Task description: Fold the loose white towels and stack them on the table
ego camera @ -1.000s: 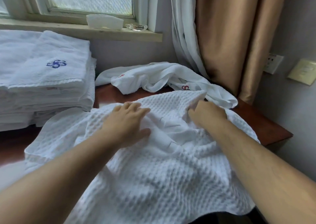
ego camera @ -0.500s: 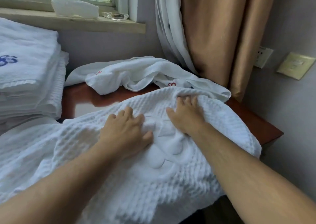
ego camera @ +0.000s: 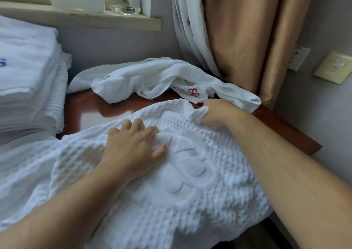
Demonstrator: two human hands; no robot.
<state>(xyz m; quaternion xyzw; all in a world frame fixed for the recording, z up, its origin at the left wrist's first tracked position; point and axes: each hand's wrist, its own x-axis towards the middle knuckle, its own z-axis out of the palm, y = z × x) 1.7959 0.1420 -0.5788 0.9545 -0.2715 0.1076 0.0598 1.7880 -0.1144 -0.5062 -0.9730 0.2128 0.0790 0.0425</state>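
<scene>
Across the near half of the reddish-brown polished wooden table [ego camera: 89, 109] sprawls a large white waffle-weave towel [ego camera: 190, 207], with a smooth embossed emblem at its middle; its near edge hangs over the table front and its left part runs out of view. At far left rises a tall stack of folded white towels [ego camera: 28, 81], cut off by the frame, so only a sliver of a blue embroidered mark shows on the top one. Behind the table hangs a tan satin curtain [ego camera: 247, 39] with a white sheer curtain [ego camera: 188, 31] beside it, both cropped at the top. A crumpled white terry towel [ego camera: 152, 75] with a red embroidered emblem lies loose along the table's far edge, one end tucked against the curtains. The left hand [ego camera: 133, 149] lies flat on the waffle towel just left of the emblem, fingers spread and nearly straight, pressing the cloth down and holding nothing. The right hand [ego camera: 219, 113] is at the towel's far edge, fingers curled into a bunch of the fabric; the fingertips are buried in the fold. On the pale wooden windowsill [ego camera: 80, 19] sit a white plastic container [ego camera: 76, 0] and a small clear glass dish [ego camera: 125, 10], both blurred.
</scene>
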